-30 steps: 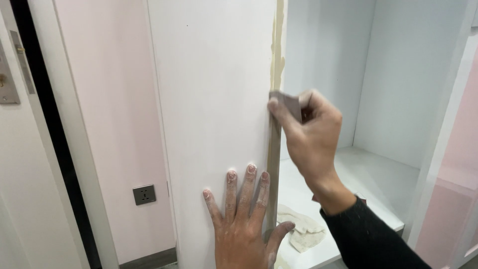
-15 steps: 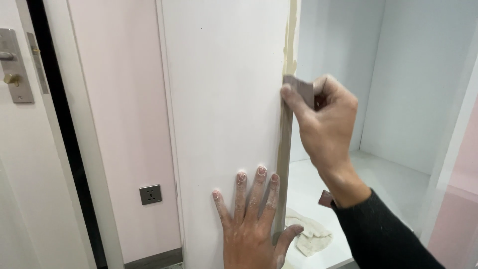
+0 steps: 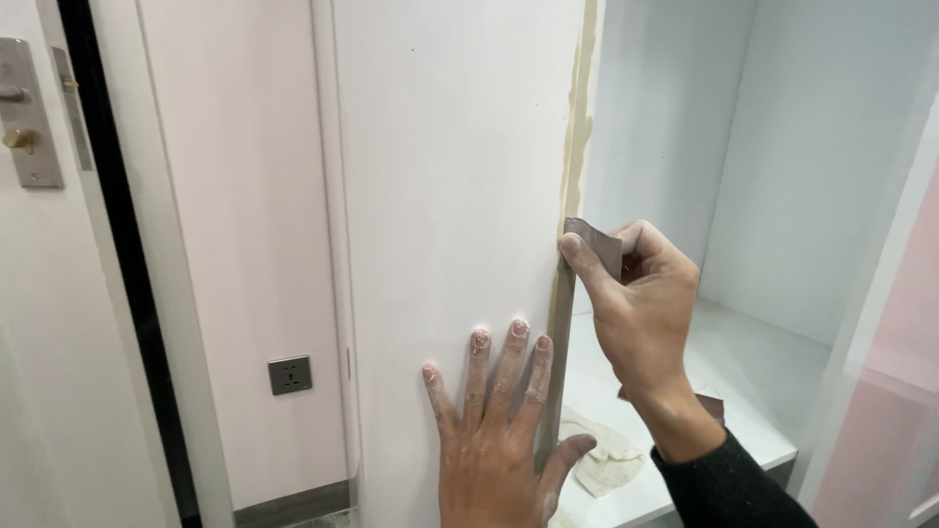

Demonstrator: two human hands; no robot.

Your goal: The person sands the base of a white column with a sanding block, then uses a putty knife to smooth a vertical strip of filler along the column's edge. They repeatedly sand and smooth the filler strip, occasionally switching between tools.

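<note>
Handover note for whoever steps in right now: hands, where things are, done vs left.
Left hand: flat on the white panel, fingers spread, thumb hooked round its front edge.
Right hand: pinching a folded grey-brown sanding sheet against that edge.
Edge strip: above the sheet, patchy tan and rough; below it, an even grey-brown.
On the cabinet shelf: a crumpled whitish rag, a dark scrap behind the right wrist.
Done: probably the lower stretch. Left: seemingly the upper edge.
</note>
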